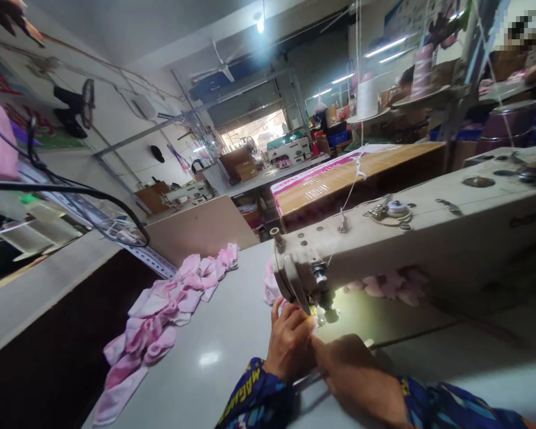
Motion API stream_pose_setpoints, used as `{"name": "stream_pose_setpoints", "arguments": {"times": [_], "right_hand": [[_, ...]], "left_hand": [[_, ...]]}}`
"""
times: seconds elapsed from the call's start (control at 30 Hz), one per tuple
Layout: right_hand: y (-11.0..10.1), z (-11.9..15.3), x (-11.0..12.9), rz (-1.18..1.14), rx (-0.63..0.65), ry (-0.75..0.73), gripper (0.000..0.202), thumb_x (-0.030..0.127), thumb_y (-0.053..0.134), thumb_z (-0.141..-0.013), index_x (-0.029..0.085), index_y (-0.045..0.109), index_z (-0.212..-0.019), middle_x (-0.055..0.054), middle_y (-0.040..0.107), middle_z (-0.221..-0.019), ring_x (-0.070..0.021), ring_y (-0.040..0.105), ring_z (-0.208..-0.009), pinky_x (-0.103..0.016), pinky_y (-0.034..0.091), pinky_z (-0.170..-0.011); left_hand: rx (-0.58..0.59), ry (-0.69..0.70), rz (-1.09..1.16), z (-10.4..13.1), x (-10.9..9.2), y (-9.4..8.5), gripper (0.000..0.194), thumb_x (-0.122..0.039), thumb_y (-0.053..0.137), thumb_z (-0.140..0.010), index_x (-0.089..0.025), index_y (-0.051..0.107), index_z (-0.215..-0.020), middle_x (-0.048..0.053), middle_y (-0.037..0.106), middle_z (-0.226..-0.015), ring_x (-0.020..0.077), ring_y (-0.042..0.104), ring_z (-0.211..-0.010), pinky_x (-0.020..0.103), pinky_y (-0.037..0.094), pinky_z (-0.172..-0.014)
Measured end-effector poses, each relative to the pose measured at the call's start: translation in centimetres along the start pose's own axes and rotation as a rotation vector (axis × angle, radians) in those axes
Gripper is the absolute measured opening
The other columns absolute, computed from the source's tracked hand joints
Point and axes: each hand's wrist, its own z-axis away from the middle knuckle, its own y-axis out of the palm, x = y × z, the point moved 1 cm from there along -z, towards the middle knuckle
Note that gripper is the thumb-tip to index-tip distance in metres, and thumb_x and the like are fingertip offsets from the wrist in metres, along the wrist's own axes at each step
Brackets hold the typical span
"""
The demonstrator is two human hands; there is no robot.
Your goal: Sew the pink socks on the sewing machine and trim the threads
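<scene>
My left hand (pixel 291 338) is at the needle end of a white sewing machine (pixel 402 223), its fingers bent together over a small bit of pink cloth (pixel 314 323). Most of that cloth is hidden under the fingers and the machine head. Close against it on the right is my right hand (pixel 342 357), its back towards me; its fingertips are covered, so its grip does not show. Lamp light falls on the needle area just ahead of both hands. More pink cloth (pixel 271 285) lies behind the machine head.
A long heap of pink cloth pieces (pixel 161 322) runs along the left of the white tabletop (pixel 218 333). Further pink pieces (pixel 395 286) lie beyond the machine arm. A cardboard box (pixel 339 182) stands behind the machine, and a black cable (pixel 93 193) loops in at left.
</scene>
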Motion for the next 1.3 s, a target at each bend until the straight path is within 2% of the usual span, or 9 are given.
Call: {"name": "stream_pose_setpoints", "arguments": {"times": [0.1, 0.17, 0.27, 0.47, 0.67, 0.83, 1.3], "right_hand": [[-0.3, 0.3, 0.2, -0.012, 0.032, 0.024, 0.025, 0.012, 0.051, -0.077, 0.017, 0.059, -0.100, -0.006, 0.070, -0.080, -0.0232, 0.067, -0.072, -0.029, 0.037, -0.055], [0.0, 0.4, 0.3, -0.010, 0.024, 0.042, 0.025, 0.014, 0.051, -0.078, 0.019, 0.059, -0.101, -0.006, 0.070, -0.081, -0.0234, 0.067, -0.071, -0.029, 0.037, -0.056], [0.7, 0.5, 0.3, 0.011, 0.013, 0.039, 0.030, 0.013, 0.053, -0.077, 0.019, 0.058, -0.105, -0.007, 0.070, -0.080, -0.0238, 0.066, -0.072, -0.029, 0.039, -0.058], [1.2, 0.2, -0.2, 0.107, 0.056, 0.032, 0.028, 0.009, 0.052, -0.073, 0.018, 0.060, -0.098, -0.008, 0.070, -0.074, -0.0252, 0.067, -0.066, -0.029, 0.036, -0.053], [0.8, 0.5, -0.3, 0.176, 0.028, 0.000, 0.031, 0.007, 0.053, -0.072, 0.017, 0.060, -0.100, -0.007, 0.070, -0.071, -0.0232, 0.067, -0.061, -0.027, 0.033, -0.049], [0.6, 0.1, -0.7, 0.166, 0.028, -0.001, 0.021, 0.011, 0.051, -0.077, 0.018, 0.060, -0.094, -0.007, 0.070, -0.070, -0.0225, 0.066, -0.060, -0.027, 0.032, -0.049], [1.0, -0.6, -1.4, 0.200, 0.068, 0.013, 0.027, 0.011, 0.049, -0.079, 0.017, 0.061, -0.102, -0.008, 0.070, -0.073, -0.0216, 0.067, -0.065, -0.025, 0.035, -0.050]], "left_hand": [[0.019, 0.002, 0.005, 0.0, -0.1, 0.2, 0.023, -0.014, 0.045, -0.092, -0.022, 0.062, -0.078, -0.002, 0.063, -0.068, 0.0144, 0.055, -0.071, 0.043, 0.038, -0.094], [0.035, -0.005, 0.031, 0.1, -0.2, 0.3, 0.024, -0.014, 0.043, -0.092, -0.021, 0.062, -0.079, 0.000, 0.062, -0.068, 0.0155, 0.054, -0.071, 0.037, 0.045, -0.081], [0.064, -0.030, 0.094, 0.4, -0.5, 0.5, 0.020, -0.018, 0.044, -0.092, -0.019, 0.063, -0.085, 0.005, 0.062, -0.075, 0.0177, 0.055, -0.075, 0.031, 0.048, -0.068], [0.083, -0.049, 0.139, 1.0, -0.8, 0.8, 0.016, -0.013, 0.048, -0.090, -0.016, 0.062, -0.095, 0.009, 0.063, -0.086, 0.0196, 0.055, -0.087, 0.031, 0.051, -0.077], [0.130, -0.118, 0.096, 1.7, -1.5, 1.4, 0.020, -0.012, 0.051, -0.087, -0.017, 0.059, -0.105, 0.010, 0.063, -0.094, 0.0212, 0.054, -0.096, 0.036, 0.051, -0.084], [0.077, -0.112, 0.090, 1.9, -1.5, 1.8, 0.014, -0.011, 0.048, -0.088, -0.015, 0.059, -0.095, 0.010, 0.063, -0.093, 0.0211, 0.054, -0.096, 0.036, 0.051, -0.084], [0.069, -0.105, 0.085, 2.1, -1.0, 2.3, 0.014, -0.007, 0.050, -0.085, -0.016, 0.059, -0.092, 0.008, 0.063, -0.092, 0.0216, 0.054, -0.096, 0.036, 0.052, -0.086]]}}
